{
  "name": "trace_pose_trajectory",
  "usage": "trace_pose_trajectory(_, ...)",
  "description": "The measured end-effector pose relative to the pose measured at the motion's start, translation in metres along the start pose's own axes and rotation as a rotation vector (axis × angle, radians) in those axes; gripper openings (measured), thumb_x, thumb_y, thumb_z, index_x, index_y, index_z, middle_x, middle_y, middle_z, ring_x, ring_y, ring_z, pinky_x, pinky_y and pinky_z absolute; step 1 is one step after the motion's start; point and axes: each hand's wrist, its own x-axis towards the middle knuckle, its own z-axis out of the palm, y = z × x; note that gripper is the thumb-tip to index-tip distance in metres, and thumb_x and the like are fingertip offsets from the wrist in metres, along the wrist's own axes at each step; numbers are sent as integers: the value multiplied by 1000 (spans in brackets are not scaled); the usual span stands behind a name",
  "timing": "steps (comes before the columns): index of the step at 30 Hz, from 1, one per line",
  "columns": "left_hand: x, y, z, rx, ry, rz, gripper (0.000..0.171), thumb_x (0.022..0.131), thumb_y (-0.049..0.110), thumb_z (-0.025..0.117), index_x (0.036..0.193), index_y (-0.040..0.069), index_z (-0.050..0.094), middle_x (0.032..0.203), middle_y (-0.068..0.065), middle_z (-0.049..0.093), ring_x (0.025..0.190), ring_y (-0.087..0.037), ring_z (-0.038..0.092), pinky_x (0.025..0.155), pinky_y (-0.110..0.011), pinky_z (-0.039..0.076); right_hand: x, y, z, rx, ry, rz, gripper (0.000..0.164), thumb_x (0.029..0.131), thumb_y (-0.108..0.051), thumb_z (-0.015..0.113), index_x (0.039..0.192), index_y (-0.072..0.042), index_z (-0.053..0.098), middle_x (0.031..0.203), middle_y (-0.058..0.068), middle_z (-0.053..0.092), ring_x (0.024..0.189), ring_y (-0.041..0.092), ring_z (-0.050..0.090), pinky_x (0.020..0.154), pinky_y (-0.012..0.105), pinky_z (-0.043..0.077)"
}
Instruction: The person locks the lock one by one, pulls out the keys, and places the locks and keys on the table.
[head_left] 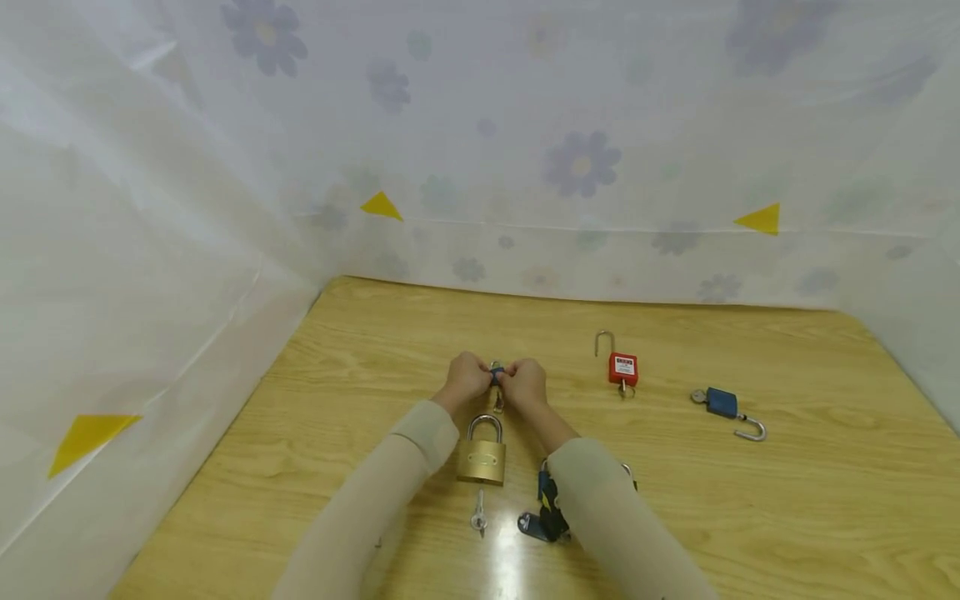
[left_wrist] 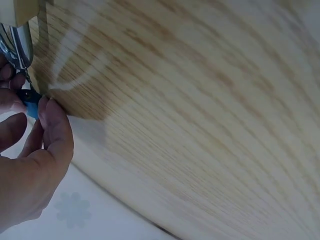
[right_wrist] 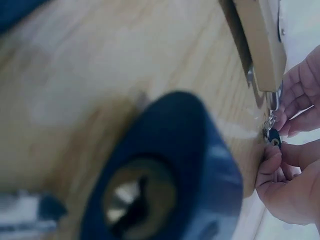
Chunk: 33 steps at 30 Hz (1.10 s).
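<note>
Both hands meet over the table around a small blue padlock [head_left: 497, 377]. My left hand [head_left: 467, 379] pinches it from the left, and my right hand [head_left: 525, 383] pinches it from the right. Fingertips cover much of its body. In the right wrist view, a keyhole shows on the end of the small padlock [right_wrist: 274, 136]. A small bunch of keys [head_left: 498, 402] lies just on the near side of the hands. Closer in stands a large brass padlock [head_left: 482, 461] with its shackle toward the hands, and a silver key [head_left: 478, 512] lies below it.
A red padlock [head_left: 623, 367] with its shackle open and a key in it lies to the right. Farther right is an open blue padlock [head_left: 722, 402] with a key. Under the right forearm, another blue padlock [head_left: 543, 482] and black-headed keys [head_left: 552, 517] are partly hidden.
</note>
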Motion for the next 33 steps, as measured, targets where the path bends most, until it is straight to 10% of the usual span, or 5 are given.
trace_pose_trajectory(7, -51, 40, -28, -12, 0, -5, 42, 77, -7, 54, 43, 11, 39, 39, 6, 32, 39, -6, 30, 37, -15, 24, -3, 0, 2, -24, 66, -49, 15, 82, -3, 67, 71, 7, 68, 69, 14, 66, 58, 14, 53, 48, 15, 40)
trace_pose_trajectory(12, -58, 46, -27, -7, 48, 7, 44, 78, -4, 51, 44, 14, 31, 41, 7, 27, 39, -6, 25, 37, -16, 21, -7, 3, -9, -43, 32, -54, 18, 87, -7, 60, 84, 9, 69, 87, 22, 69, 74, 25, 63, 58, 23, 51)
trace_pose_trajectory(16, -60, 58, -25, -62, 121, -3, 29, 87, 1, 49, 58, 3, 54, 55, -3, 51, 47, -11, 42, 42, -18, 35, -11, 3, -30, -14, 7, -42, 23, 91, -9, 54, 99, 9, 66, 99, 24, 67, 81, 26, 64, 66, 27, 55)
trace_pose_trajectory(23, -61, 84, -13, -201, 149, 201, 26, 96, 9, 48, 109, -7, 63, 87, -19, 68, 62, -15, 60, 64, -23, 56, -8, 1, -80, 31, 160, -96, 26, 93, -14, 52, 109, 3, 65, 101, 20, 65, 79, 21, 58, 59, 18, 45)
trace_pose_trajectory(33, -62, 118, 13, -235, 73, 248, 25, 96, 8, 48, 110, -7, 63, 96, -18, 68, 80, -21, 66, 72, -26, 56, 3, 21, -127, 278, 339, 170, 33, 96, -13, 43, 121, 2, 57, 120, 18, 55, 86, 18, 53, 61, 18, 43)
